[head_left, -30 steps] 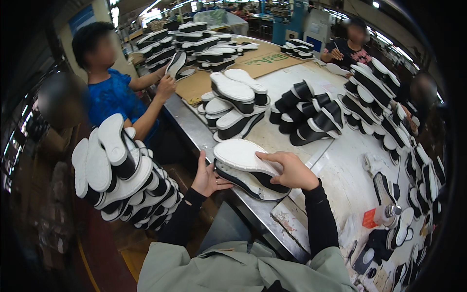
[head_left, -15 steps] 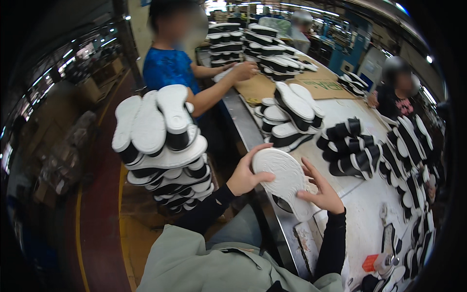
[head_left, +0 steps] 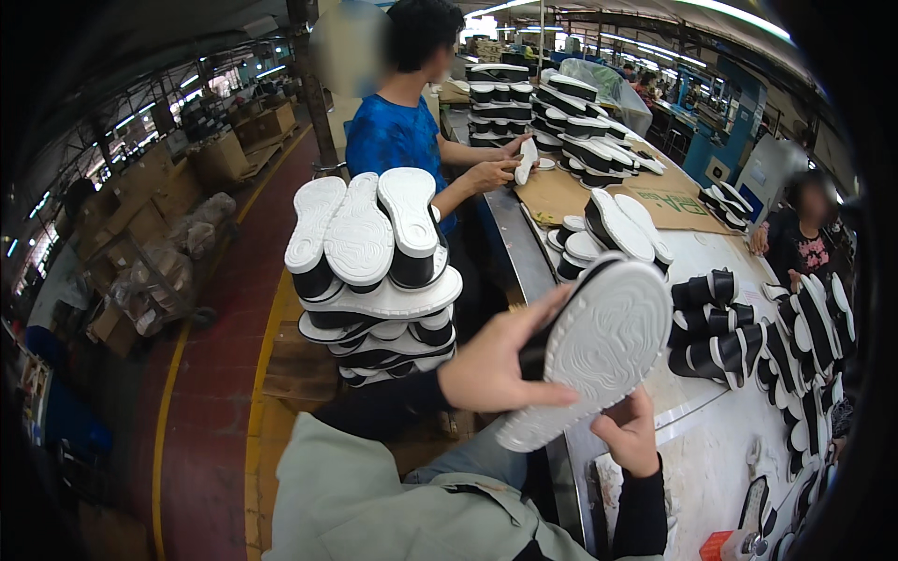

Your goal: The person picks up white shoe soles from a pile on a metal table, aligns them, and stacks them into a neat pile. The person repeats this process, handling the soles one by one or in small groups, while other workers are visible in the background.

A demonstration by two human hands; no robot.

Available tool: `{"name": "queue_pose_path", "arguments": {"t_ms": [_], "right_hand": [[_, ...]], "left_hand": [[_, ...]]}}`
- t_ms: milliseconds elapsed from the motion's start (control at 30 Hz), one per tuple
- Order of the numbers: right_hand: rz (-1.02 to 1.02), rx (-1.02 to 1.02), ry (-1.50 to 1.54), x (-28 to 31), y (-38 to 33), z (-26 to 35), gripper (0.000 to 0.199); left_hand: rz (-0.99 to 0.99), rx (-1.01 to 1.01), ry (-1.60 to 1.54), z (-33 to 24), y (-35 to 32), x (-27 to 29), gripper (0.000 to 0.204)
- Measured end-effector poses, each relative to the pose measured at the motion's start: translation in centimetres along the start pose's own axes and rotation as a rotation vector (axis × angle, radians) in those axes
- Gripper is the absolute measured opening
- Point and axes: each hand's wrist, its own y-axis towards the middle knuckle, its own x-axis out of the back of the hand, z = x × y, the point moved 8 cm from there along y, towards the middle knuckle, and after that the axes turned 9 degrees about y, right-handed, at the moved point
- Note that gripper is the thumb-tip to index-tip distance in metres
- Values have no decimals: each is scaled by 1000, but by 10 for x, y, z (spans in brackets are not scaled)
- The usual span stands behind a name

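The white-soled shoe, resting on the workbench a second ago, is now lifted and tilted sole-up above its edge, left hand clamped around its side, right hand cupping underneath, indicating transfer toward the stacked soles.

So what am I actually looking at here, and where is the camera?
There is no machine here. The camera sits on a person's head and looks down, so the two arms coming up from the bottom are that person's own. The wide lens bends the straight edges.

The left hand and the right hand together hold up one shoe, its white sole turned toward the camera. To the left stands a stack of shoes, soles up. On the long workbench lie many more black and white shoes and sheets of cardboard. A co-worker in a blue shirt handles another sole further along.
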Motion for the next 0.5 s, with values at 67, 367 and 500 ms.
{"name": "queue_pose_path", "arguments": {"t_ms": [67, 367, 500], "right_hand": [[-63, 50, -135, 21, -9, 11, 84], [-380, 147, -215, 65, 0, 66, 56], [-404, 115, -216, 75, -2, 62, 54]], "left_hand": [[7, 78, 87, -28, 4, 44, 102], [160, 509, 292, -37, 26, 269, 63], [320, 872, 289, 34, 21, 295, 60]]}}
